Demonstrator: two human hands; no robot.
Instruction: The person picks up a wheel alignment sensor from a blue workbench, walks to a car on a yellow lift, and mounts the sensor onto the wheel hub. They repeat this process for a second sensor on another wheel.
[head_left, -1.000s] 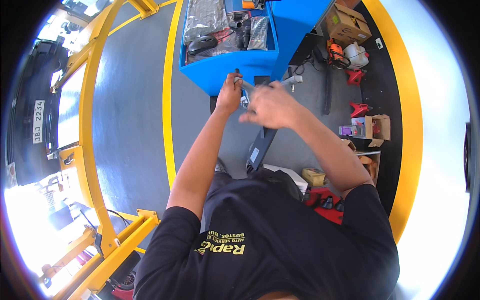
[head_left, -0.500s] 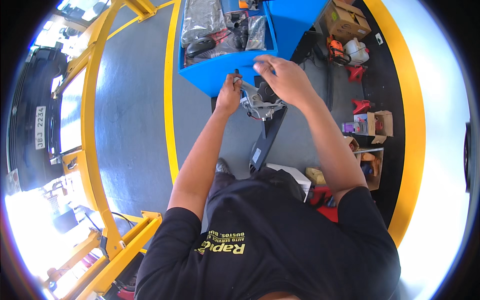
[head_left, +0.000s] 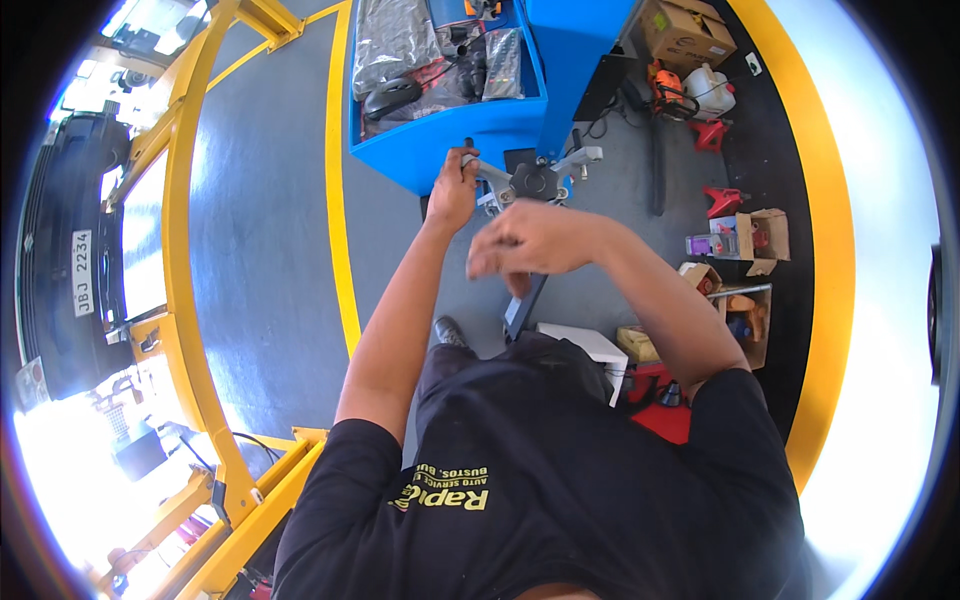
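Near the upper-centre cabinet edge (head_left: 425,148), the left hand (head_left: 454,193) gripped a metal arm (head_left: 492,173); the half-curled right hand (head_left: 538,238), hold unclear, hung over floor (head_left: 450,285).

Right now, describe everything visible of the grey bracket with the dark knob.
The grey bracket looks metallic, its arms spreading left and right from a dark, lobed central knob. It sits close to the blue cabinet. The left grip holds its left end; the right grip, blurred, covers its near side, so contact there is unclear.
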